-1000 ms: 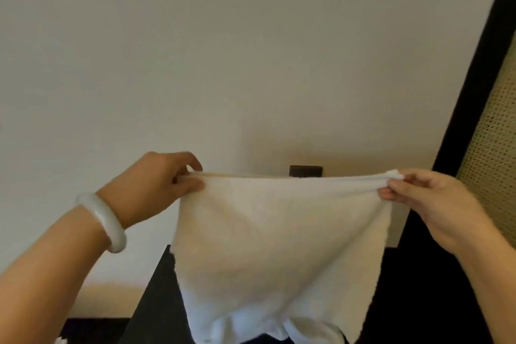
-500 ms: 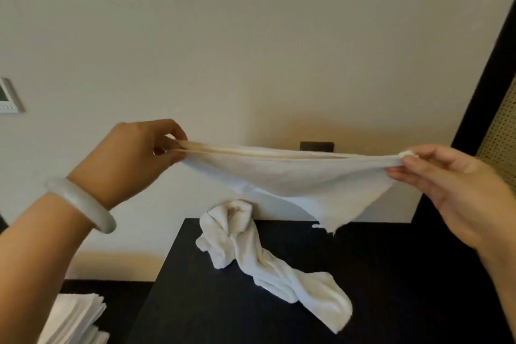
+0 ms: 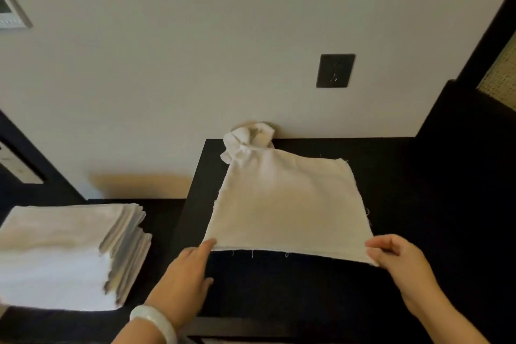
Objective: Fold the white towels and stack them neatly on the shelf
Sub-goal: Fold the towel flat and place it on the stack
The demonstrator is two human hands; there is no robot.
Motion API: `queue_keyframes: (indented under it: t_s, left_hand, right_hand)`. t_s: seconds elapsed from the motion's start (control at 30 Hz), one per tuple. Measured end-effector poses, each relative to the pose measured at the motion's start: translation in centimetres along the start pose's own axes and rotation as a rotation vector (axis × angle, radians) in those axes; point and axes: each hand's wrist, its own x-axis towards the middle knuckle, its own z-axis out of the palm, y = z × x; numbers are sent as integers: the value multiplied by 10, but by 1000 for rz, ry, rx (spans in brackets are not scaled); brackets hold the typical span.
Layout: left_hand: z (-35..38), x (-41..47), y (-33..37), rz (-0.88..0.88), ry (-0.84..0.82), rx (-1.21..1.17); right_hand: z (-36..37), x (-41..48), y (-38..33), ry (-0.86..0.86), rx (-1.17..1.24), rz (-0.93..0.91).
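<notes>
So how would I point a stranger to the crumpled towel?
Find the black table against the cream wall. At its back edge lies a crumpled white towel. Unlike the flat towel spread before it and the folded stack on the left, it is bunched up.

Black outlet plate (image 3: pixel 335 70) sits mid-wall on the cream wall (image 3: pixel 195 36). Far to its left and higher, a white wall panel (image 3: pixel 11 10) peeks in. Off to its right, a woven cane screen (image 3: pixel 502 78) in a dark frame (image 3: pixel 492 45).

I am counting one flat white cloth towel (image 3: pixel 284 204), one crumpled white towel (image 3: pixel 248 139), one stack of folded white towels (image 3: pixel 64 246) and one black wall socket (image 3: pixel 335 70).
</notes>
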Motion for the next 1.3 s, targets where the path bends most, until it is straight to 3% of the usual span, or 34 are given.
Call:
queue_keyframes:
  t_s: [0.13,0.33,0.43,0.5,0.6,0.7,0.8,0.93,1.07,1.13,1.2,1.3]
  left_hand:
    - [9,-38,-8,46,169,-48]
    - [41,-84,-28,31,36,-227]
    - [37,-91,-23,-40,209,-471]
    - [30,-86,-18,-123,351,-534]
    - [29,-60,-3,-2,427,-338]
    - [46,-17,25,175,203,-56]
    - [67,17,41,219,23,208]
    - [83,26,12,166,-21,287]
    - [66,26,-3,43,-47,266]
    - [56,38,4,7,-18,259]
    - [53,55,23,60,74,264]
    - [58,91,54,185,129,230]
  right_hand:
    - [-9,-35,3,120,36,-86]
    - [1,-68,51,-17,-310,6]
    - [6,-75,53,-9,-483,-91]
    - [14,-79,45,98,-637,-195]
    - [41,-80,27,137,-626,-417]
    - [87,-72,10,-27,-655,-594]
    - [129,-54,15,-114,-893,-733]
    - [113,-33,36,-149,-972,-662]
    - [63,-28,36,-19,-1101,-243]
    - [56,-21,25,49,-1116,-155]
    - [67,-12,10,106,-1051,-245]
    - [103,10,-13,9,-957,-565]
